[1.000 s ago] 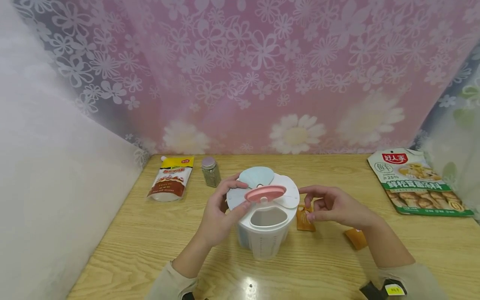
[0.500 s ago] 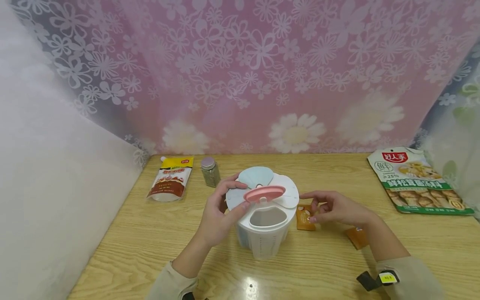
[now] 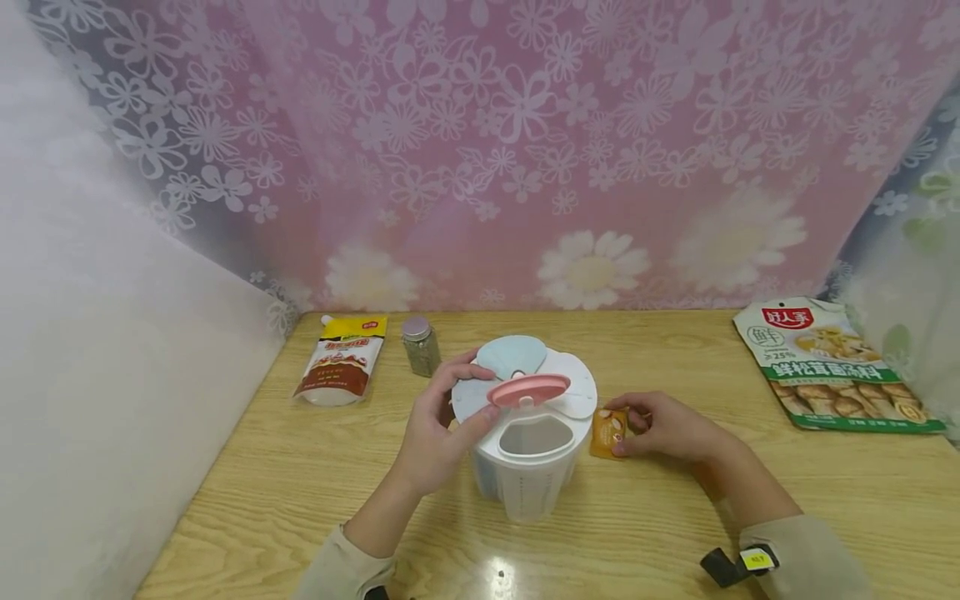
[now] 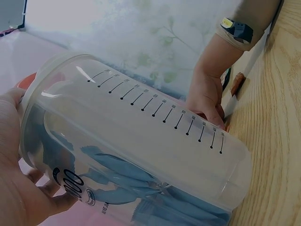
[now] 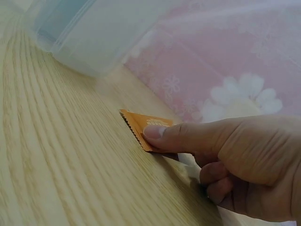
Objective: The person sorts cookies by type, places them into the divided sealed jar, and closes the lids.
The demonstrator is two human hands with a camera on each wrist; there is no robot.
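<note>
A clear multi-compartment storage canister stands upright on the table, with petal-shaped lids in blue, grey and white. Its pink lid is raised, and the compartment opening below it shows. Round the canister's top my left hand curls its fingers, the thumb by the pink lid. Blue packets show through the canister wall in the left wrist view. Just right of the canister, my right hand pinches a small orange sachet by its right side. In the right wrist view the thumb lies on this sachet, which is tilted up.
A spouted pouch and a glass spice jar are at the back left. A large green and white food bag lies at the back right. Beyond the right hand, the left wrist view shows another orange-brown packet.
My right hand has come down and pinched the sachet near the canister, its forearm shifting left. The second sachet is now hidden in the head view. My left hand stays put.
</note>
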